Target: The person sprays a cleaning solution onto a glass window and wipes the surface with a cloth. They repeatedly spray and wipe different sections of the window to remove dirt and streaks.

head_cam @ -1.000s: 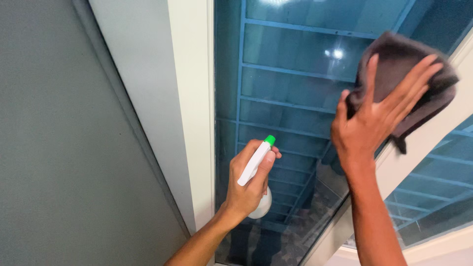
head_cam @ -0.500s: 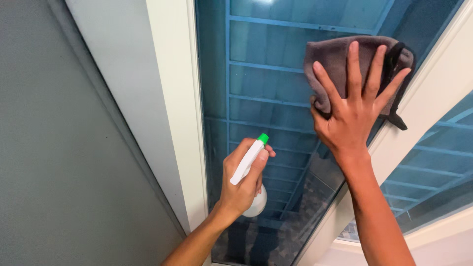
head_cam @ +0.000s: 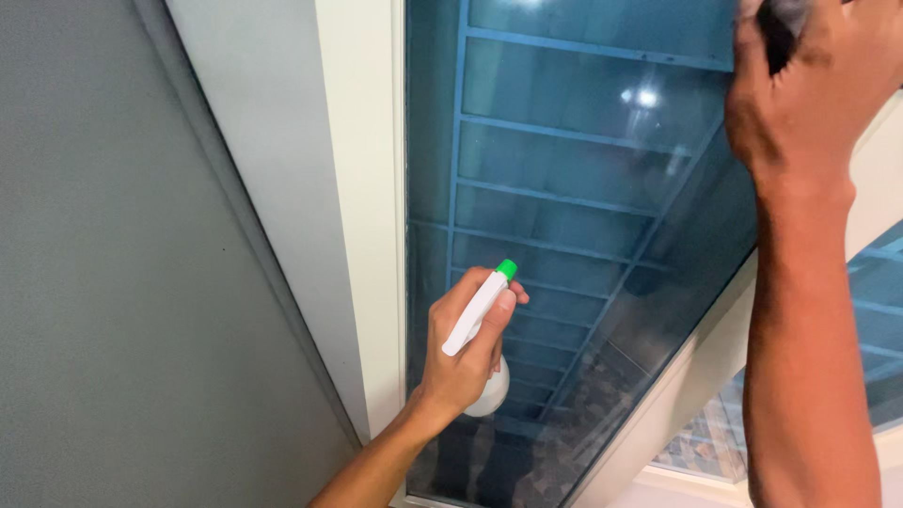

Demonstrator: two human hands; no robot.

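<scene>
L hand (head_cam: pixel 467 353) is wrapped around a white spray bottle (head_cam: pixel 482 331), fingers clenched on the neck and trigger; green nozzle tip (head_cam: pixel 507 269) points up and right toward the glass (head_cam: pixel 574 198). Bottle's round body pokes out below the palm, low in the pane, just beside the white frame (head_cam: pixel 362 216) on the left. Forearm comes up from the bottom edge.

R hand (head_cam: pixel 804 85) is raised at the top right corner, back of hand toward the camera, partly cut off by the picture edge. It's gripping a dark cloth (head_cam: pixel 779 28), only a small bit showing btwn the fingers; rest is hidden by the hand. Hand sits at the upper right of the pane, by the slanted white frame bar (head_cam: pixel 701 362). Can't tell whether the cloth touches the glass. R forearm runs straight down the right side.

Glass is tinted blue, w/ blue bars visible through it and a light glare near the top. Grey wall (head_cam: pixel 113 282) fills the left. A second pane (head_cam: pixel 879 310) shows past the slanted bar, at right.
</scene>
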